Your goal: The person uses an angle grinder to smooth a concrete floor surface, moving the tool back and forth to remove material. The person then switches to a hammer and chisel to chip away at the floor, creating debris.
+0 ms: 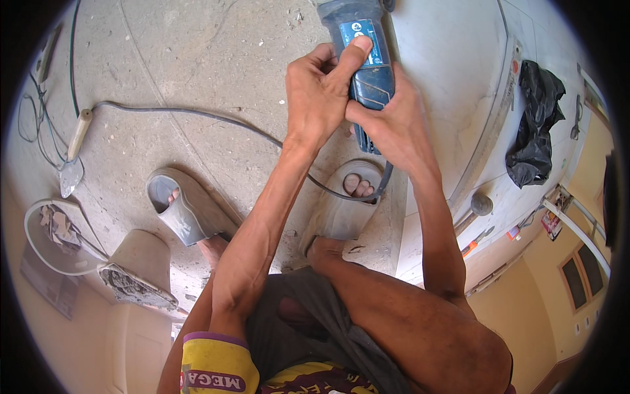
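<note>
A blue power tool (363, 82), apparently an angle grinder, lies lengthwise at the top centre above the dusty concrete, its head toward the top edge and its black cord (243, 123) looping by my right foot. My left hand (318, 88) is closed on its left side, thumb pressed on the blue label. My right hand (387, 121) grips its lower body from the right, thumb across it. The fingertips underneath are mostly hidden.
Grey slides (187, 207) are on my feet. At left are a trowel (75, 161), cables and buckets (134, 256). On the white tiles (443, 59) at right lie a straight level or bar (489, 115), a black plastic bag (533, 125), a mallet (479, 205) and small tools.
</note>
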The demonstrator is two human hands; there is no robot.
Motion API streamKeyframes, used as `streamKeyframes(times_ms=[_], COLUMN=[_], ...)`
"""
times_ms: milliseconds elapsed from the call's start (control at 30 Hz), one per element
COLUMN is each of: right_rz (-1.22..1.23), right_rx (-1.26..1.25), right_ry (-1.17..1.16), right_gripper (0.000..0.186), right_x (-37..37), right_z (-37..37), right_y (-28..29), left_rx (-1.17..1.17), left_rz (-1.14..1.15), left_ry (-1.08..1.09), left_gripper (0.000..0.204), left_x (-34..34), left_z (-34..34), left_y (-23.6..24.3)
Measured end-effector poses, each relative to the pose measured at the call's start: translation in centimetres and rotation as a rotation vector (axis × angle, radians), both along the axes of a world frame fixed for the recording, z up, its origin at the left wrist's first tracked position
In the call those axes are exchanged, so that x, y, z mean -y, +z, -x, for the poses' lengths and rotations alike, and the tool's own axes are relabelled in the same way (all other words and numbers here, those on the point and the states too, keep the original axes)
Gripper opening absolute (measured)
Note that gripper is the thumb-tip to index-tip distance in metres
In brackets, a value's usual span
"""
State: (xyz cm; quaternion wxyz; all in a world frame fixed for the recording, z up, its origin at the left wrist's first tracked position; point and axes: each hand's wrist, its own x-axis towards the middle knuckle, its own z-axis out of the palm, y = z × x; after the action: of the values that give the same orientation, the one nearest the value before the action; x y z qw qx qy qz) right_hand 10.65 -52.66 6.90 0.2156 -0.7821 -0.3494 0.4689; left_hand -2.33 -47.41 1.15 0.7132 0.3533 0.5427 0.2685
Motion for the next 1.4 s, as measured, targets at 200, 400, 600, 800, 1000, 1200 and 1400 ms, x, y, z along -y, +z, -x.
streamKeyframes(times_ms=[200,400,600,800,1000,1200,1400], right_rz=[-0.002,0.032,0.014,0.017,0.021,0.020,-0.014], right_rx=[0.013,0.001,-0.009,-0.020,-0.006,-0.025,-0.009], right_ry=[0.005,0.000,-0.011,-0.012,-0.002,-0.015,-0.001], right_gripper=[0.066,0.066,0.067,0.067,0.066,0.065,0.065], right_x=[0.4,0.6,1.1,1.4,1.7,2.0,2.3], right_z=[-0.1,0.0,0.0,-0.1,-0.2,-0.2,-0.2], right_y=[-0.3,0.1,-0.1,-0.2,-0.2,-0.1,-0.5], left_rx=[0.001,-0.010,0.028,0.023,0.001,-0.005,-0.021], left_rz=[-0.007,-0.006,-0.037,-0.036,-0.022,-0.006,0.009], left_ry=[0.000,-0.010,0.107,0.101,0.065,0.031,-0.018], left_gripper=[0.056,0.055,0.059,0.061,0.059,0.058,0.060], left_x=[0.3,0.7,1.3,1.7,1.9,2.1,2.2], left_z=[0.0,0.0,-0.6,-0.6,-0.5,-0.3,0.0], left_y=[0.0,-0.2,-0.5,-0.6,-0.3,-0.2,-0.2])
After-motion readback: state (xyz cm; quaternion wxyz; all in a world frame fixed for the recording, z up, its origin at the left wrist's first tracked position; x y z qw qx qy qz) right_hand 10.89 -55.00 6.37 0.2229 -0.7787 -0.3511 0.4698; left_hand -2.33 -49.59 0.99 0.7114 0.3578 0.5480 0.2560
